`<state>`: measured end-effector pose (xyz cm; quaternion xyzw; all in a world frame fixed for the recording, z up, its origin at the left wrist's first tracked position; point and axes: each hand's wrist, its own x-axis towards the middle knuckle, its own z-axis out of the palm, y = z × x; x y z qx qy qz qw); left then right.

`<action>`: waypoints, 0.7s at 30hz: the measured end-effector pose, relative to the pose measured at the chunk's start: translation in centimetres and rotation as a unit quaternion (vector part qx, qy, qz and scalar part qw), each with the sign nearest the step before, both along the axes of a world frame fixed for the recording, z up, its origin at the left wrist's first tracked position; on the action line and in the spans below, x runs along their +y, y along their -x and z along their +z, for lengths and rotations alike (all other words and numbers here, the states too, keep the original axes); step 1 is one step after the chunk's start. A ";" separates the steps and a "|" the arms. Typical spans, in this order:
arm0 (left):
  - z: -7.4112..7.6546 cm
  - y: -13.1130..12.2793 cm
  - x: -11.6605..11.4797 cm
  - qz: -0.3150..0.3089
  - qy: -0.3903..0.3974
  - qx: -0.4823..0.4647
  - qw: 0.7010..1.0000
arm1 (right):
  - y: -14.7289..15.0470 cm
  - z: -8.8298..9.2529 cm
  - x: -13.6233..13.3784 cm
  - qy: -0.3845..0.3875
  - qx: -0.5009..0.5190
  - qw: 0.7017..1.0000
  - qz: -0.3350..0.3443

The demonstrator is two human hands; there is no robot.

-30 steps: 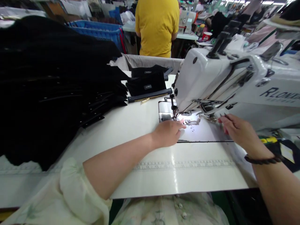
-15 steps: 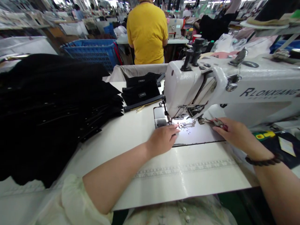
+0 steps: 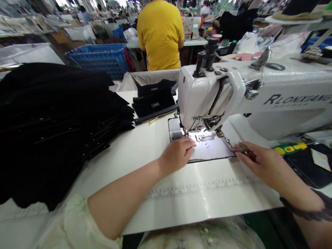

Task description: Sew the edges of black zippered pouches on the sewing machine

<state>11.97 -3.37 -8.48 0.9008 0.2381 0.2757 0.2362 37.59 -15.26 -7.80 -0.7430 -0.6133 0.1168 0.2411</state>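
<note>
My left hand rests loosely curled on the white table, its fingertips at the lit metal plate just under the needle of the white sewing machine. My right hand is closed in a pinch round a small metal tool, thin like tweezers or snips, held low over the plate's right end. A dark beaded bracelet circles my right wrist.
A big stack of black fabric pieces fills the table's left side. Black pouches with zips lie behind the needle. A printed ruler strip runs along the table front. A person in a yellow shirt stands beyond, beside a blue crate.
My right hand has drawn back from under the machine head toward me, now holding the small tool. My left hand stays by the needle. The view has tilted up.
</note>
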 end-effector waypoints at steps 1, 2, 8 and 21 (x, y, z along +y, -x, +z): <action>0.0 -0.1 0.0 0.005 0.006 -0.009 1.000 | 0.9 0.2 -0.4 -0.007 0.004 1.000 0.021; 0.1 -0.1 -0.1 0.012 0.012 -0.015 1.000 | 1.8 0.4 -0.7 -0.018 0.008 0.999 0.050; 1.6 0.0 -0.8 0.098 0.067 -0.028 0.992 | 6.5 0.9 0.0 -0.081 -0.002 0.978 0.191; 2.5 0.3 -0.6 0.170 0.252 -0.081 0.949 | 4.4 -0.8 4.4 -0.071 -0.191 0.954 0.219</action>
